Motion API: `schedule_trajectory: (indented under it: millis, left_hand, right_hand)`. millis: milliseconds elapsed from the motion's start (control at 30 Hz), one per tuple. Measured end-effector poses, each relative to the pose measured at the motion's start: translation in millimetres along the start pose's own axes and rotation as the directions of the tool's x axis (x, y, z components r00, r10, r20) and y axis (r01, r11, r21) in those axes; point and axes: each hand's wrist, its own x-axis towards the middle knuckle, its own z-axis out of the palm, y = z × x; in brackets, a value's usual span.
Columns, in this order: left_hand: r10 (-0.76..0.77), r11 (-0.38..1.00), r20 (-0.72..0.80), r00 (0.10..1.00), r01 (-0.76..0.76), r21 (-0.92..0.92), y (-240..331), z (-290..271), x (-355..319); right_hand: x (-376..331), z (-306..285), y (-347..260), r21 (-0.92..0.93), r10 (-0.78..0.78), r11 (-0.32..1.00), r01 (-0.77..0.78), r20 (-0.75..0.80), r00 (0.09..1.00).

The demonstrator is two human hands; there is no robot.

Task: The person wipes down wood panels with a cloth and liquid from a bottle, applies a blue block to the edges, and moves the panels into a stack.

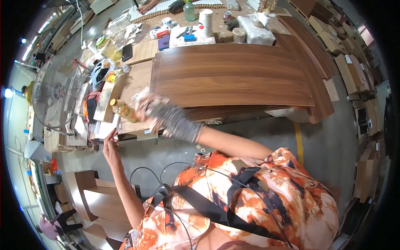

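My right hand point(164, 116), in a grey knitted glove with bare fingertips, reaches left across my body to the table's front edge. Its fingers are blurred, so I cannot make out whether they hold anything. Just left of them is a bottle point(123, 110) with a yellow cap and amber contents; contact with it is unclear. My bare left hand point(110, 146) is by the table's left front corner, fingers stretched toward a white sheet of paper point(105, 128). To the right lies a stack of brown wood-grain panels point(233, 75).
A large standing fan point(56, 91) is at the left. Behind the panels are a white roll point(205, 23), a green-tinted jar point(189, 11) and a white-wrapped block point(256, 31). A phone point(127, 53) lies at the table's left. Cartons point(354, 75) line the right side.
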Motion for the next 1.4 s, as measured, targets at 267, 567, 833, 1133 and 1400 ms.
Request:
schedule_trajectory:
  millis: [267, 567, 833, 1133, 1400]
  left_hand:
    - [-0.041, 0.998, 0.031, 0.999, 0.042, -0.052, 0, -10, -41]
    - [0.286, 0.958, 0.369, 0.884, -0.257, -0.126, 34, 164, 77]
    - [0.21, 0.42, 0.578, 0.788, -0.607, 0.675, 18, 239, 87]
    - [0.23, 0.412, 0.602, 0.765, -0.637, 0.652, 13, 235, 86]
    - [0.205, 0.402, 0.597, 0.776, -0.623, 0.671, 5, 216, 88]
  right_hand:
    - [2, -159, 88, -0.657, 0.41, 0.705, -0.268, 0.069, 0.91]
    - [22, 22, 22, -0.603, 0.178, 0.79, -0.108, 0.056, 0.982]
    - [-162, -203, 24, -0.681, 0.332, 0.487, -0.547, -0.435, 0.837]
    - [-137, -192, 21, -0.428, 0.478, 0.608, -0.669, -0.476, 0.738]
    - [-169, -250, 16, -0.464, 0.28, 0.57, -0.678, -0.666, 0.692]
